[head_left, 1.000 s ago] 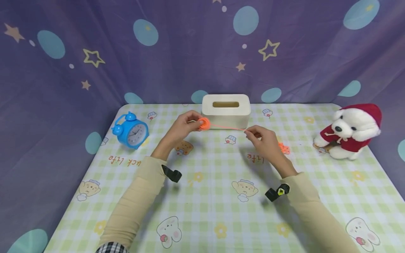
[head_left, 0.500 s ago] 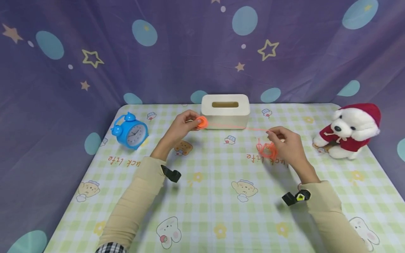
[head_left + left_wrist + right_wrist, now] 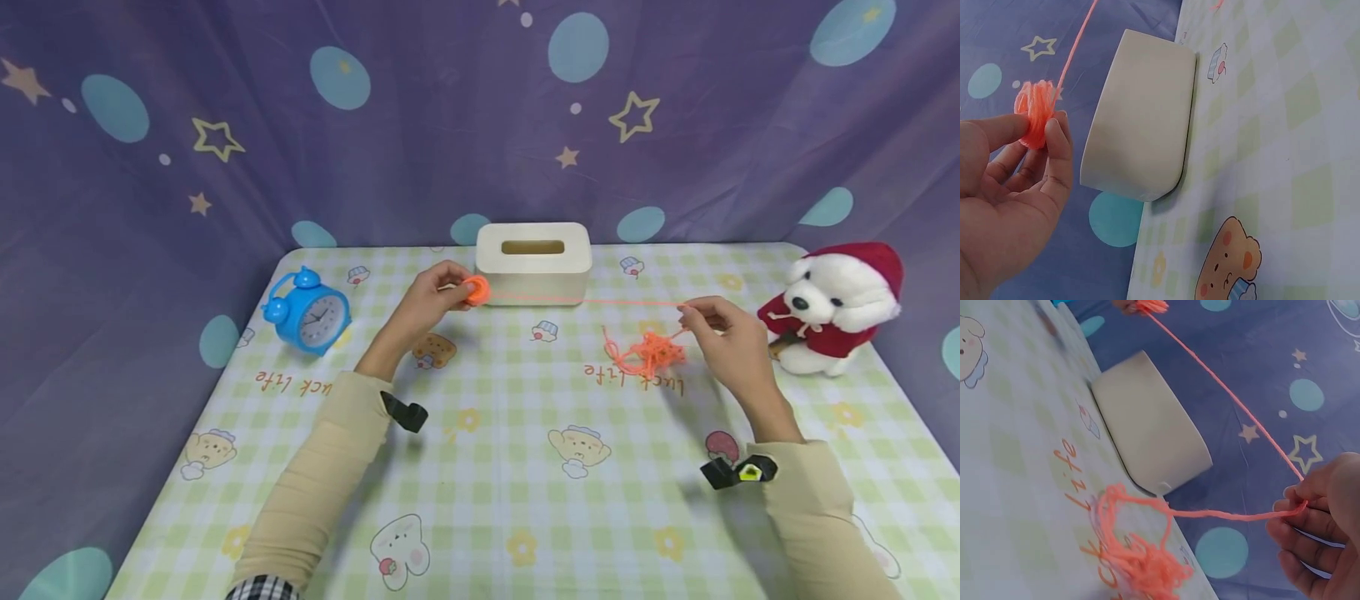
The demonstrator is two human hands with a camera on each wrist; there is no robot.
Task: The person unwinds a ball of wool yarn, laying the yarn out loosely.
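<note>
A strand of orange yarn (image 3: 630,302) is pinched by the right hand (image 3: 735,346) above a checked counter (image 3: 480,517) and stretched straight to a small coil (image 3: 477,290) gripped by the left hand (image 3: 431,296). Below, a loose tangle (image 3: 652,354) is spread on the counter. A toy dog (image 3: 832,337) and a blue alarm clock (image 3: 311,312) are placed at opposite sides; a tissue box (image 3: 532,282) is backed by a starry curtain (image 3: 450,150).

a tissue box (image 3: 533,265) stands between blue clock (image 3: 309,315) and plush dog (image 3: 832,310).
</note>
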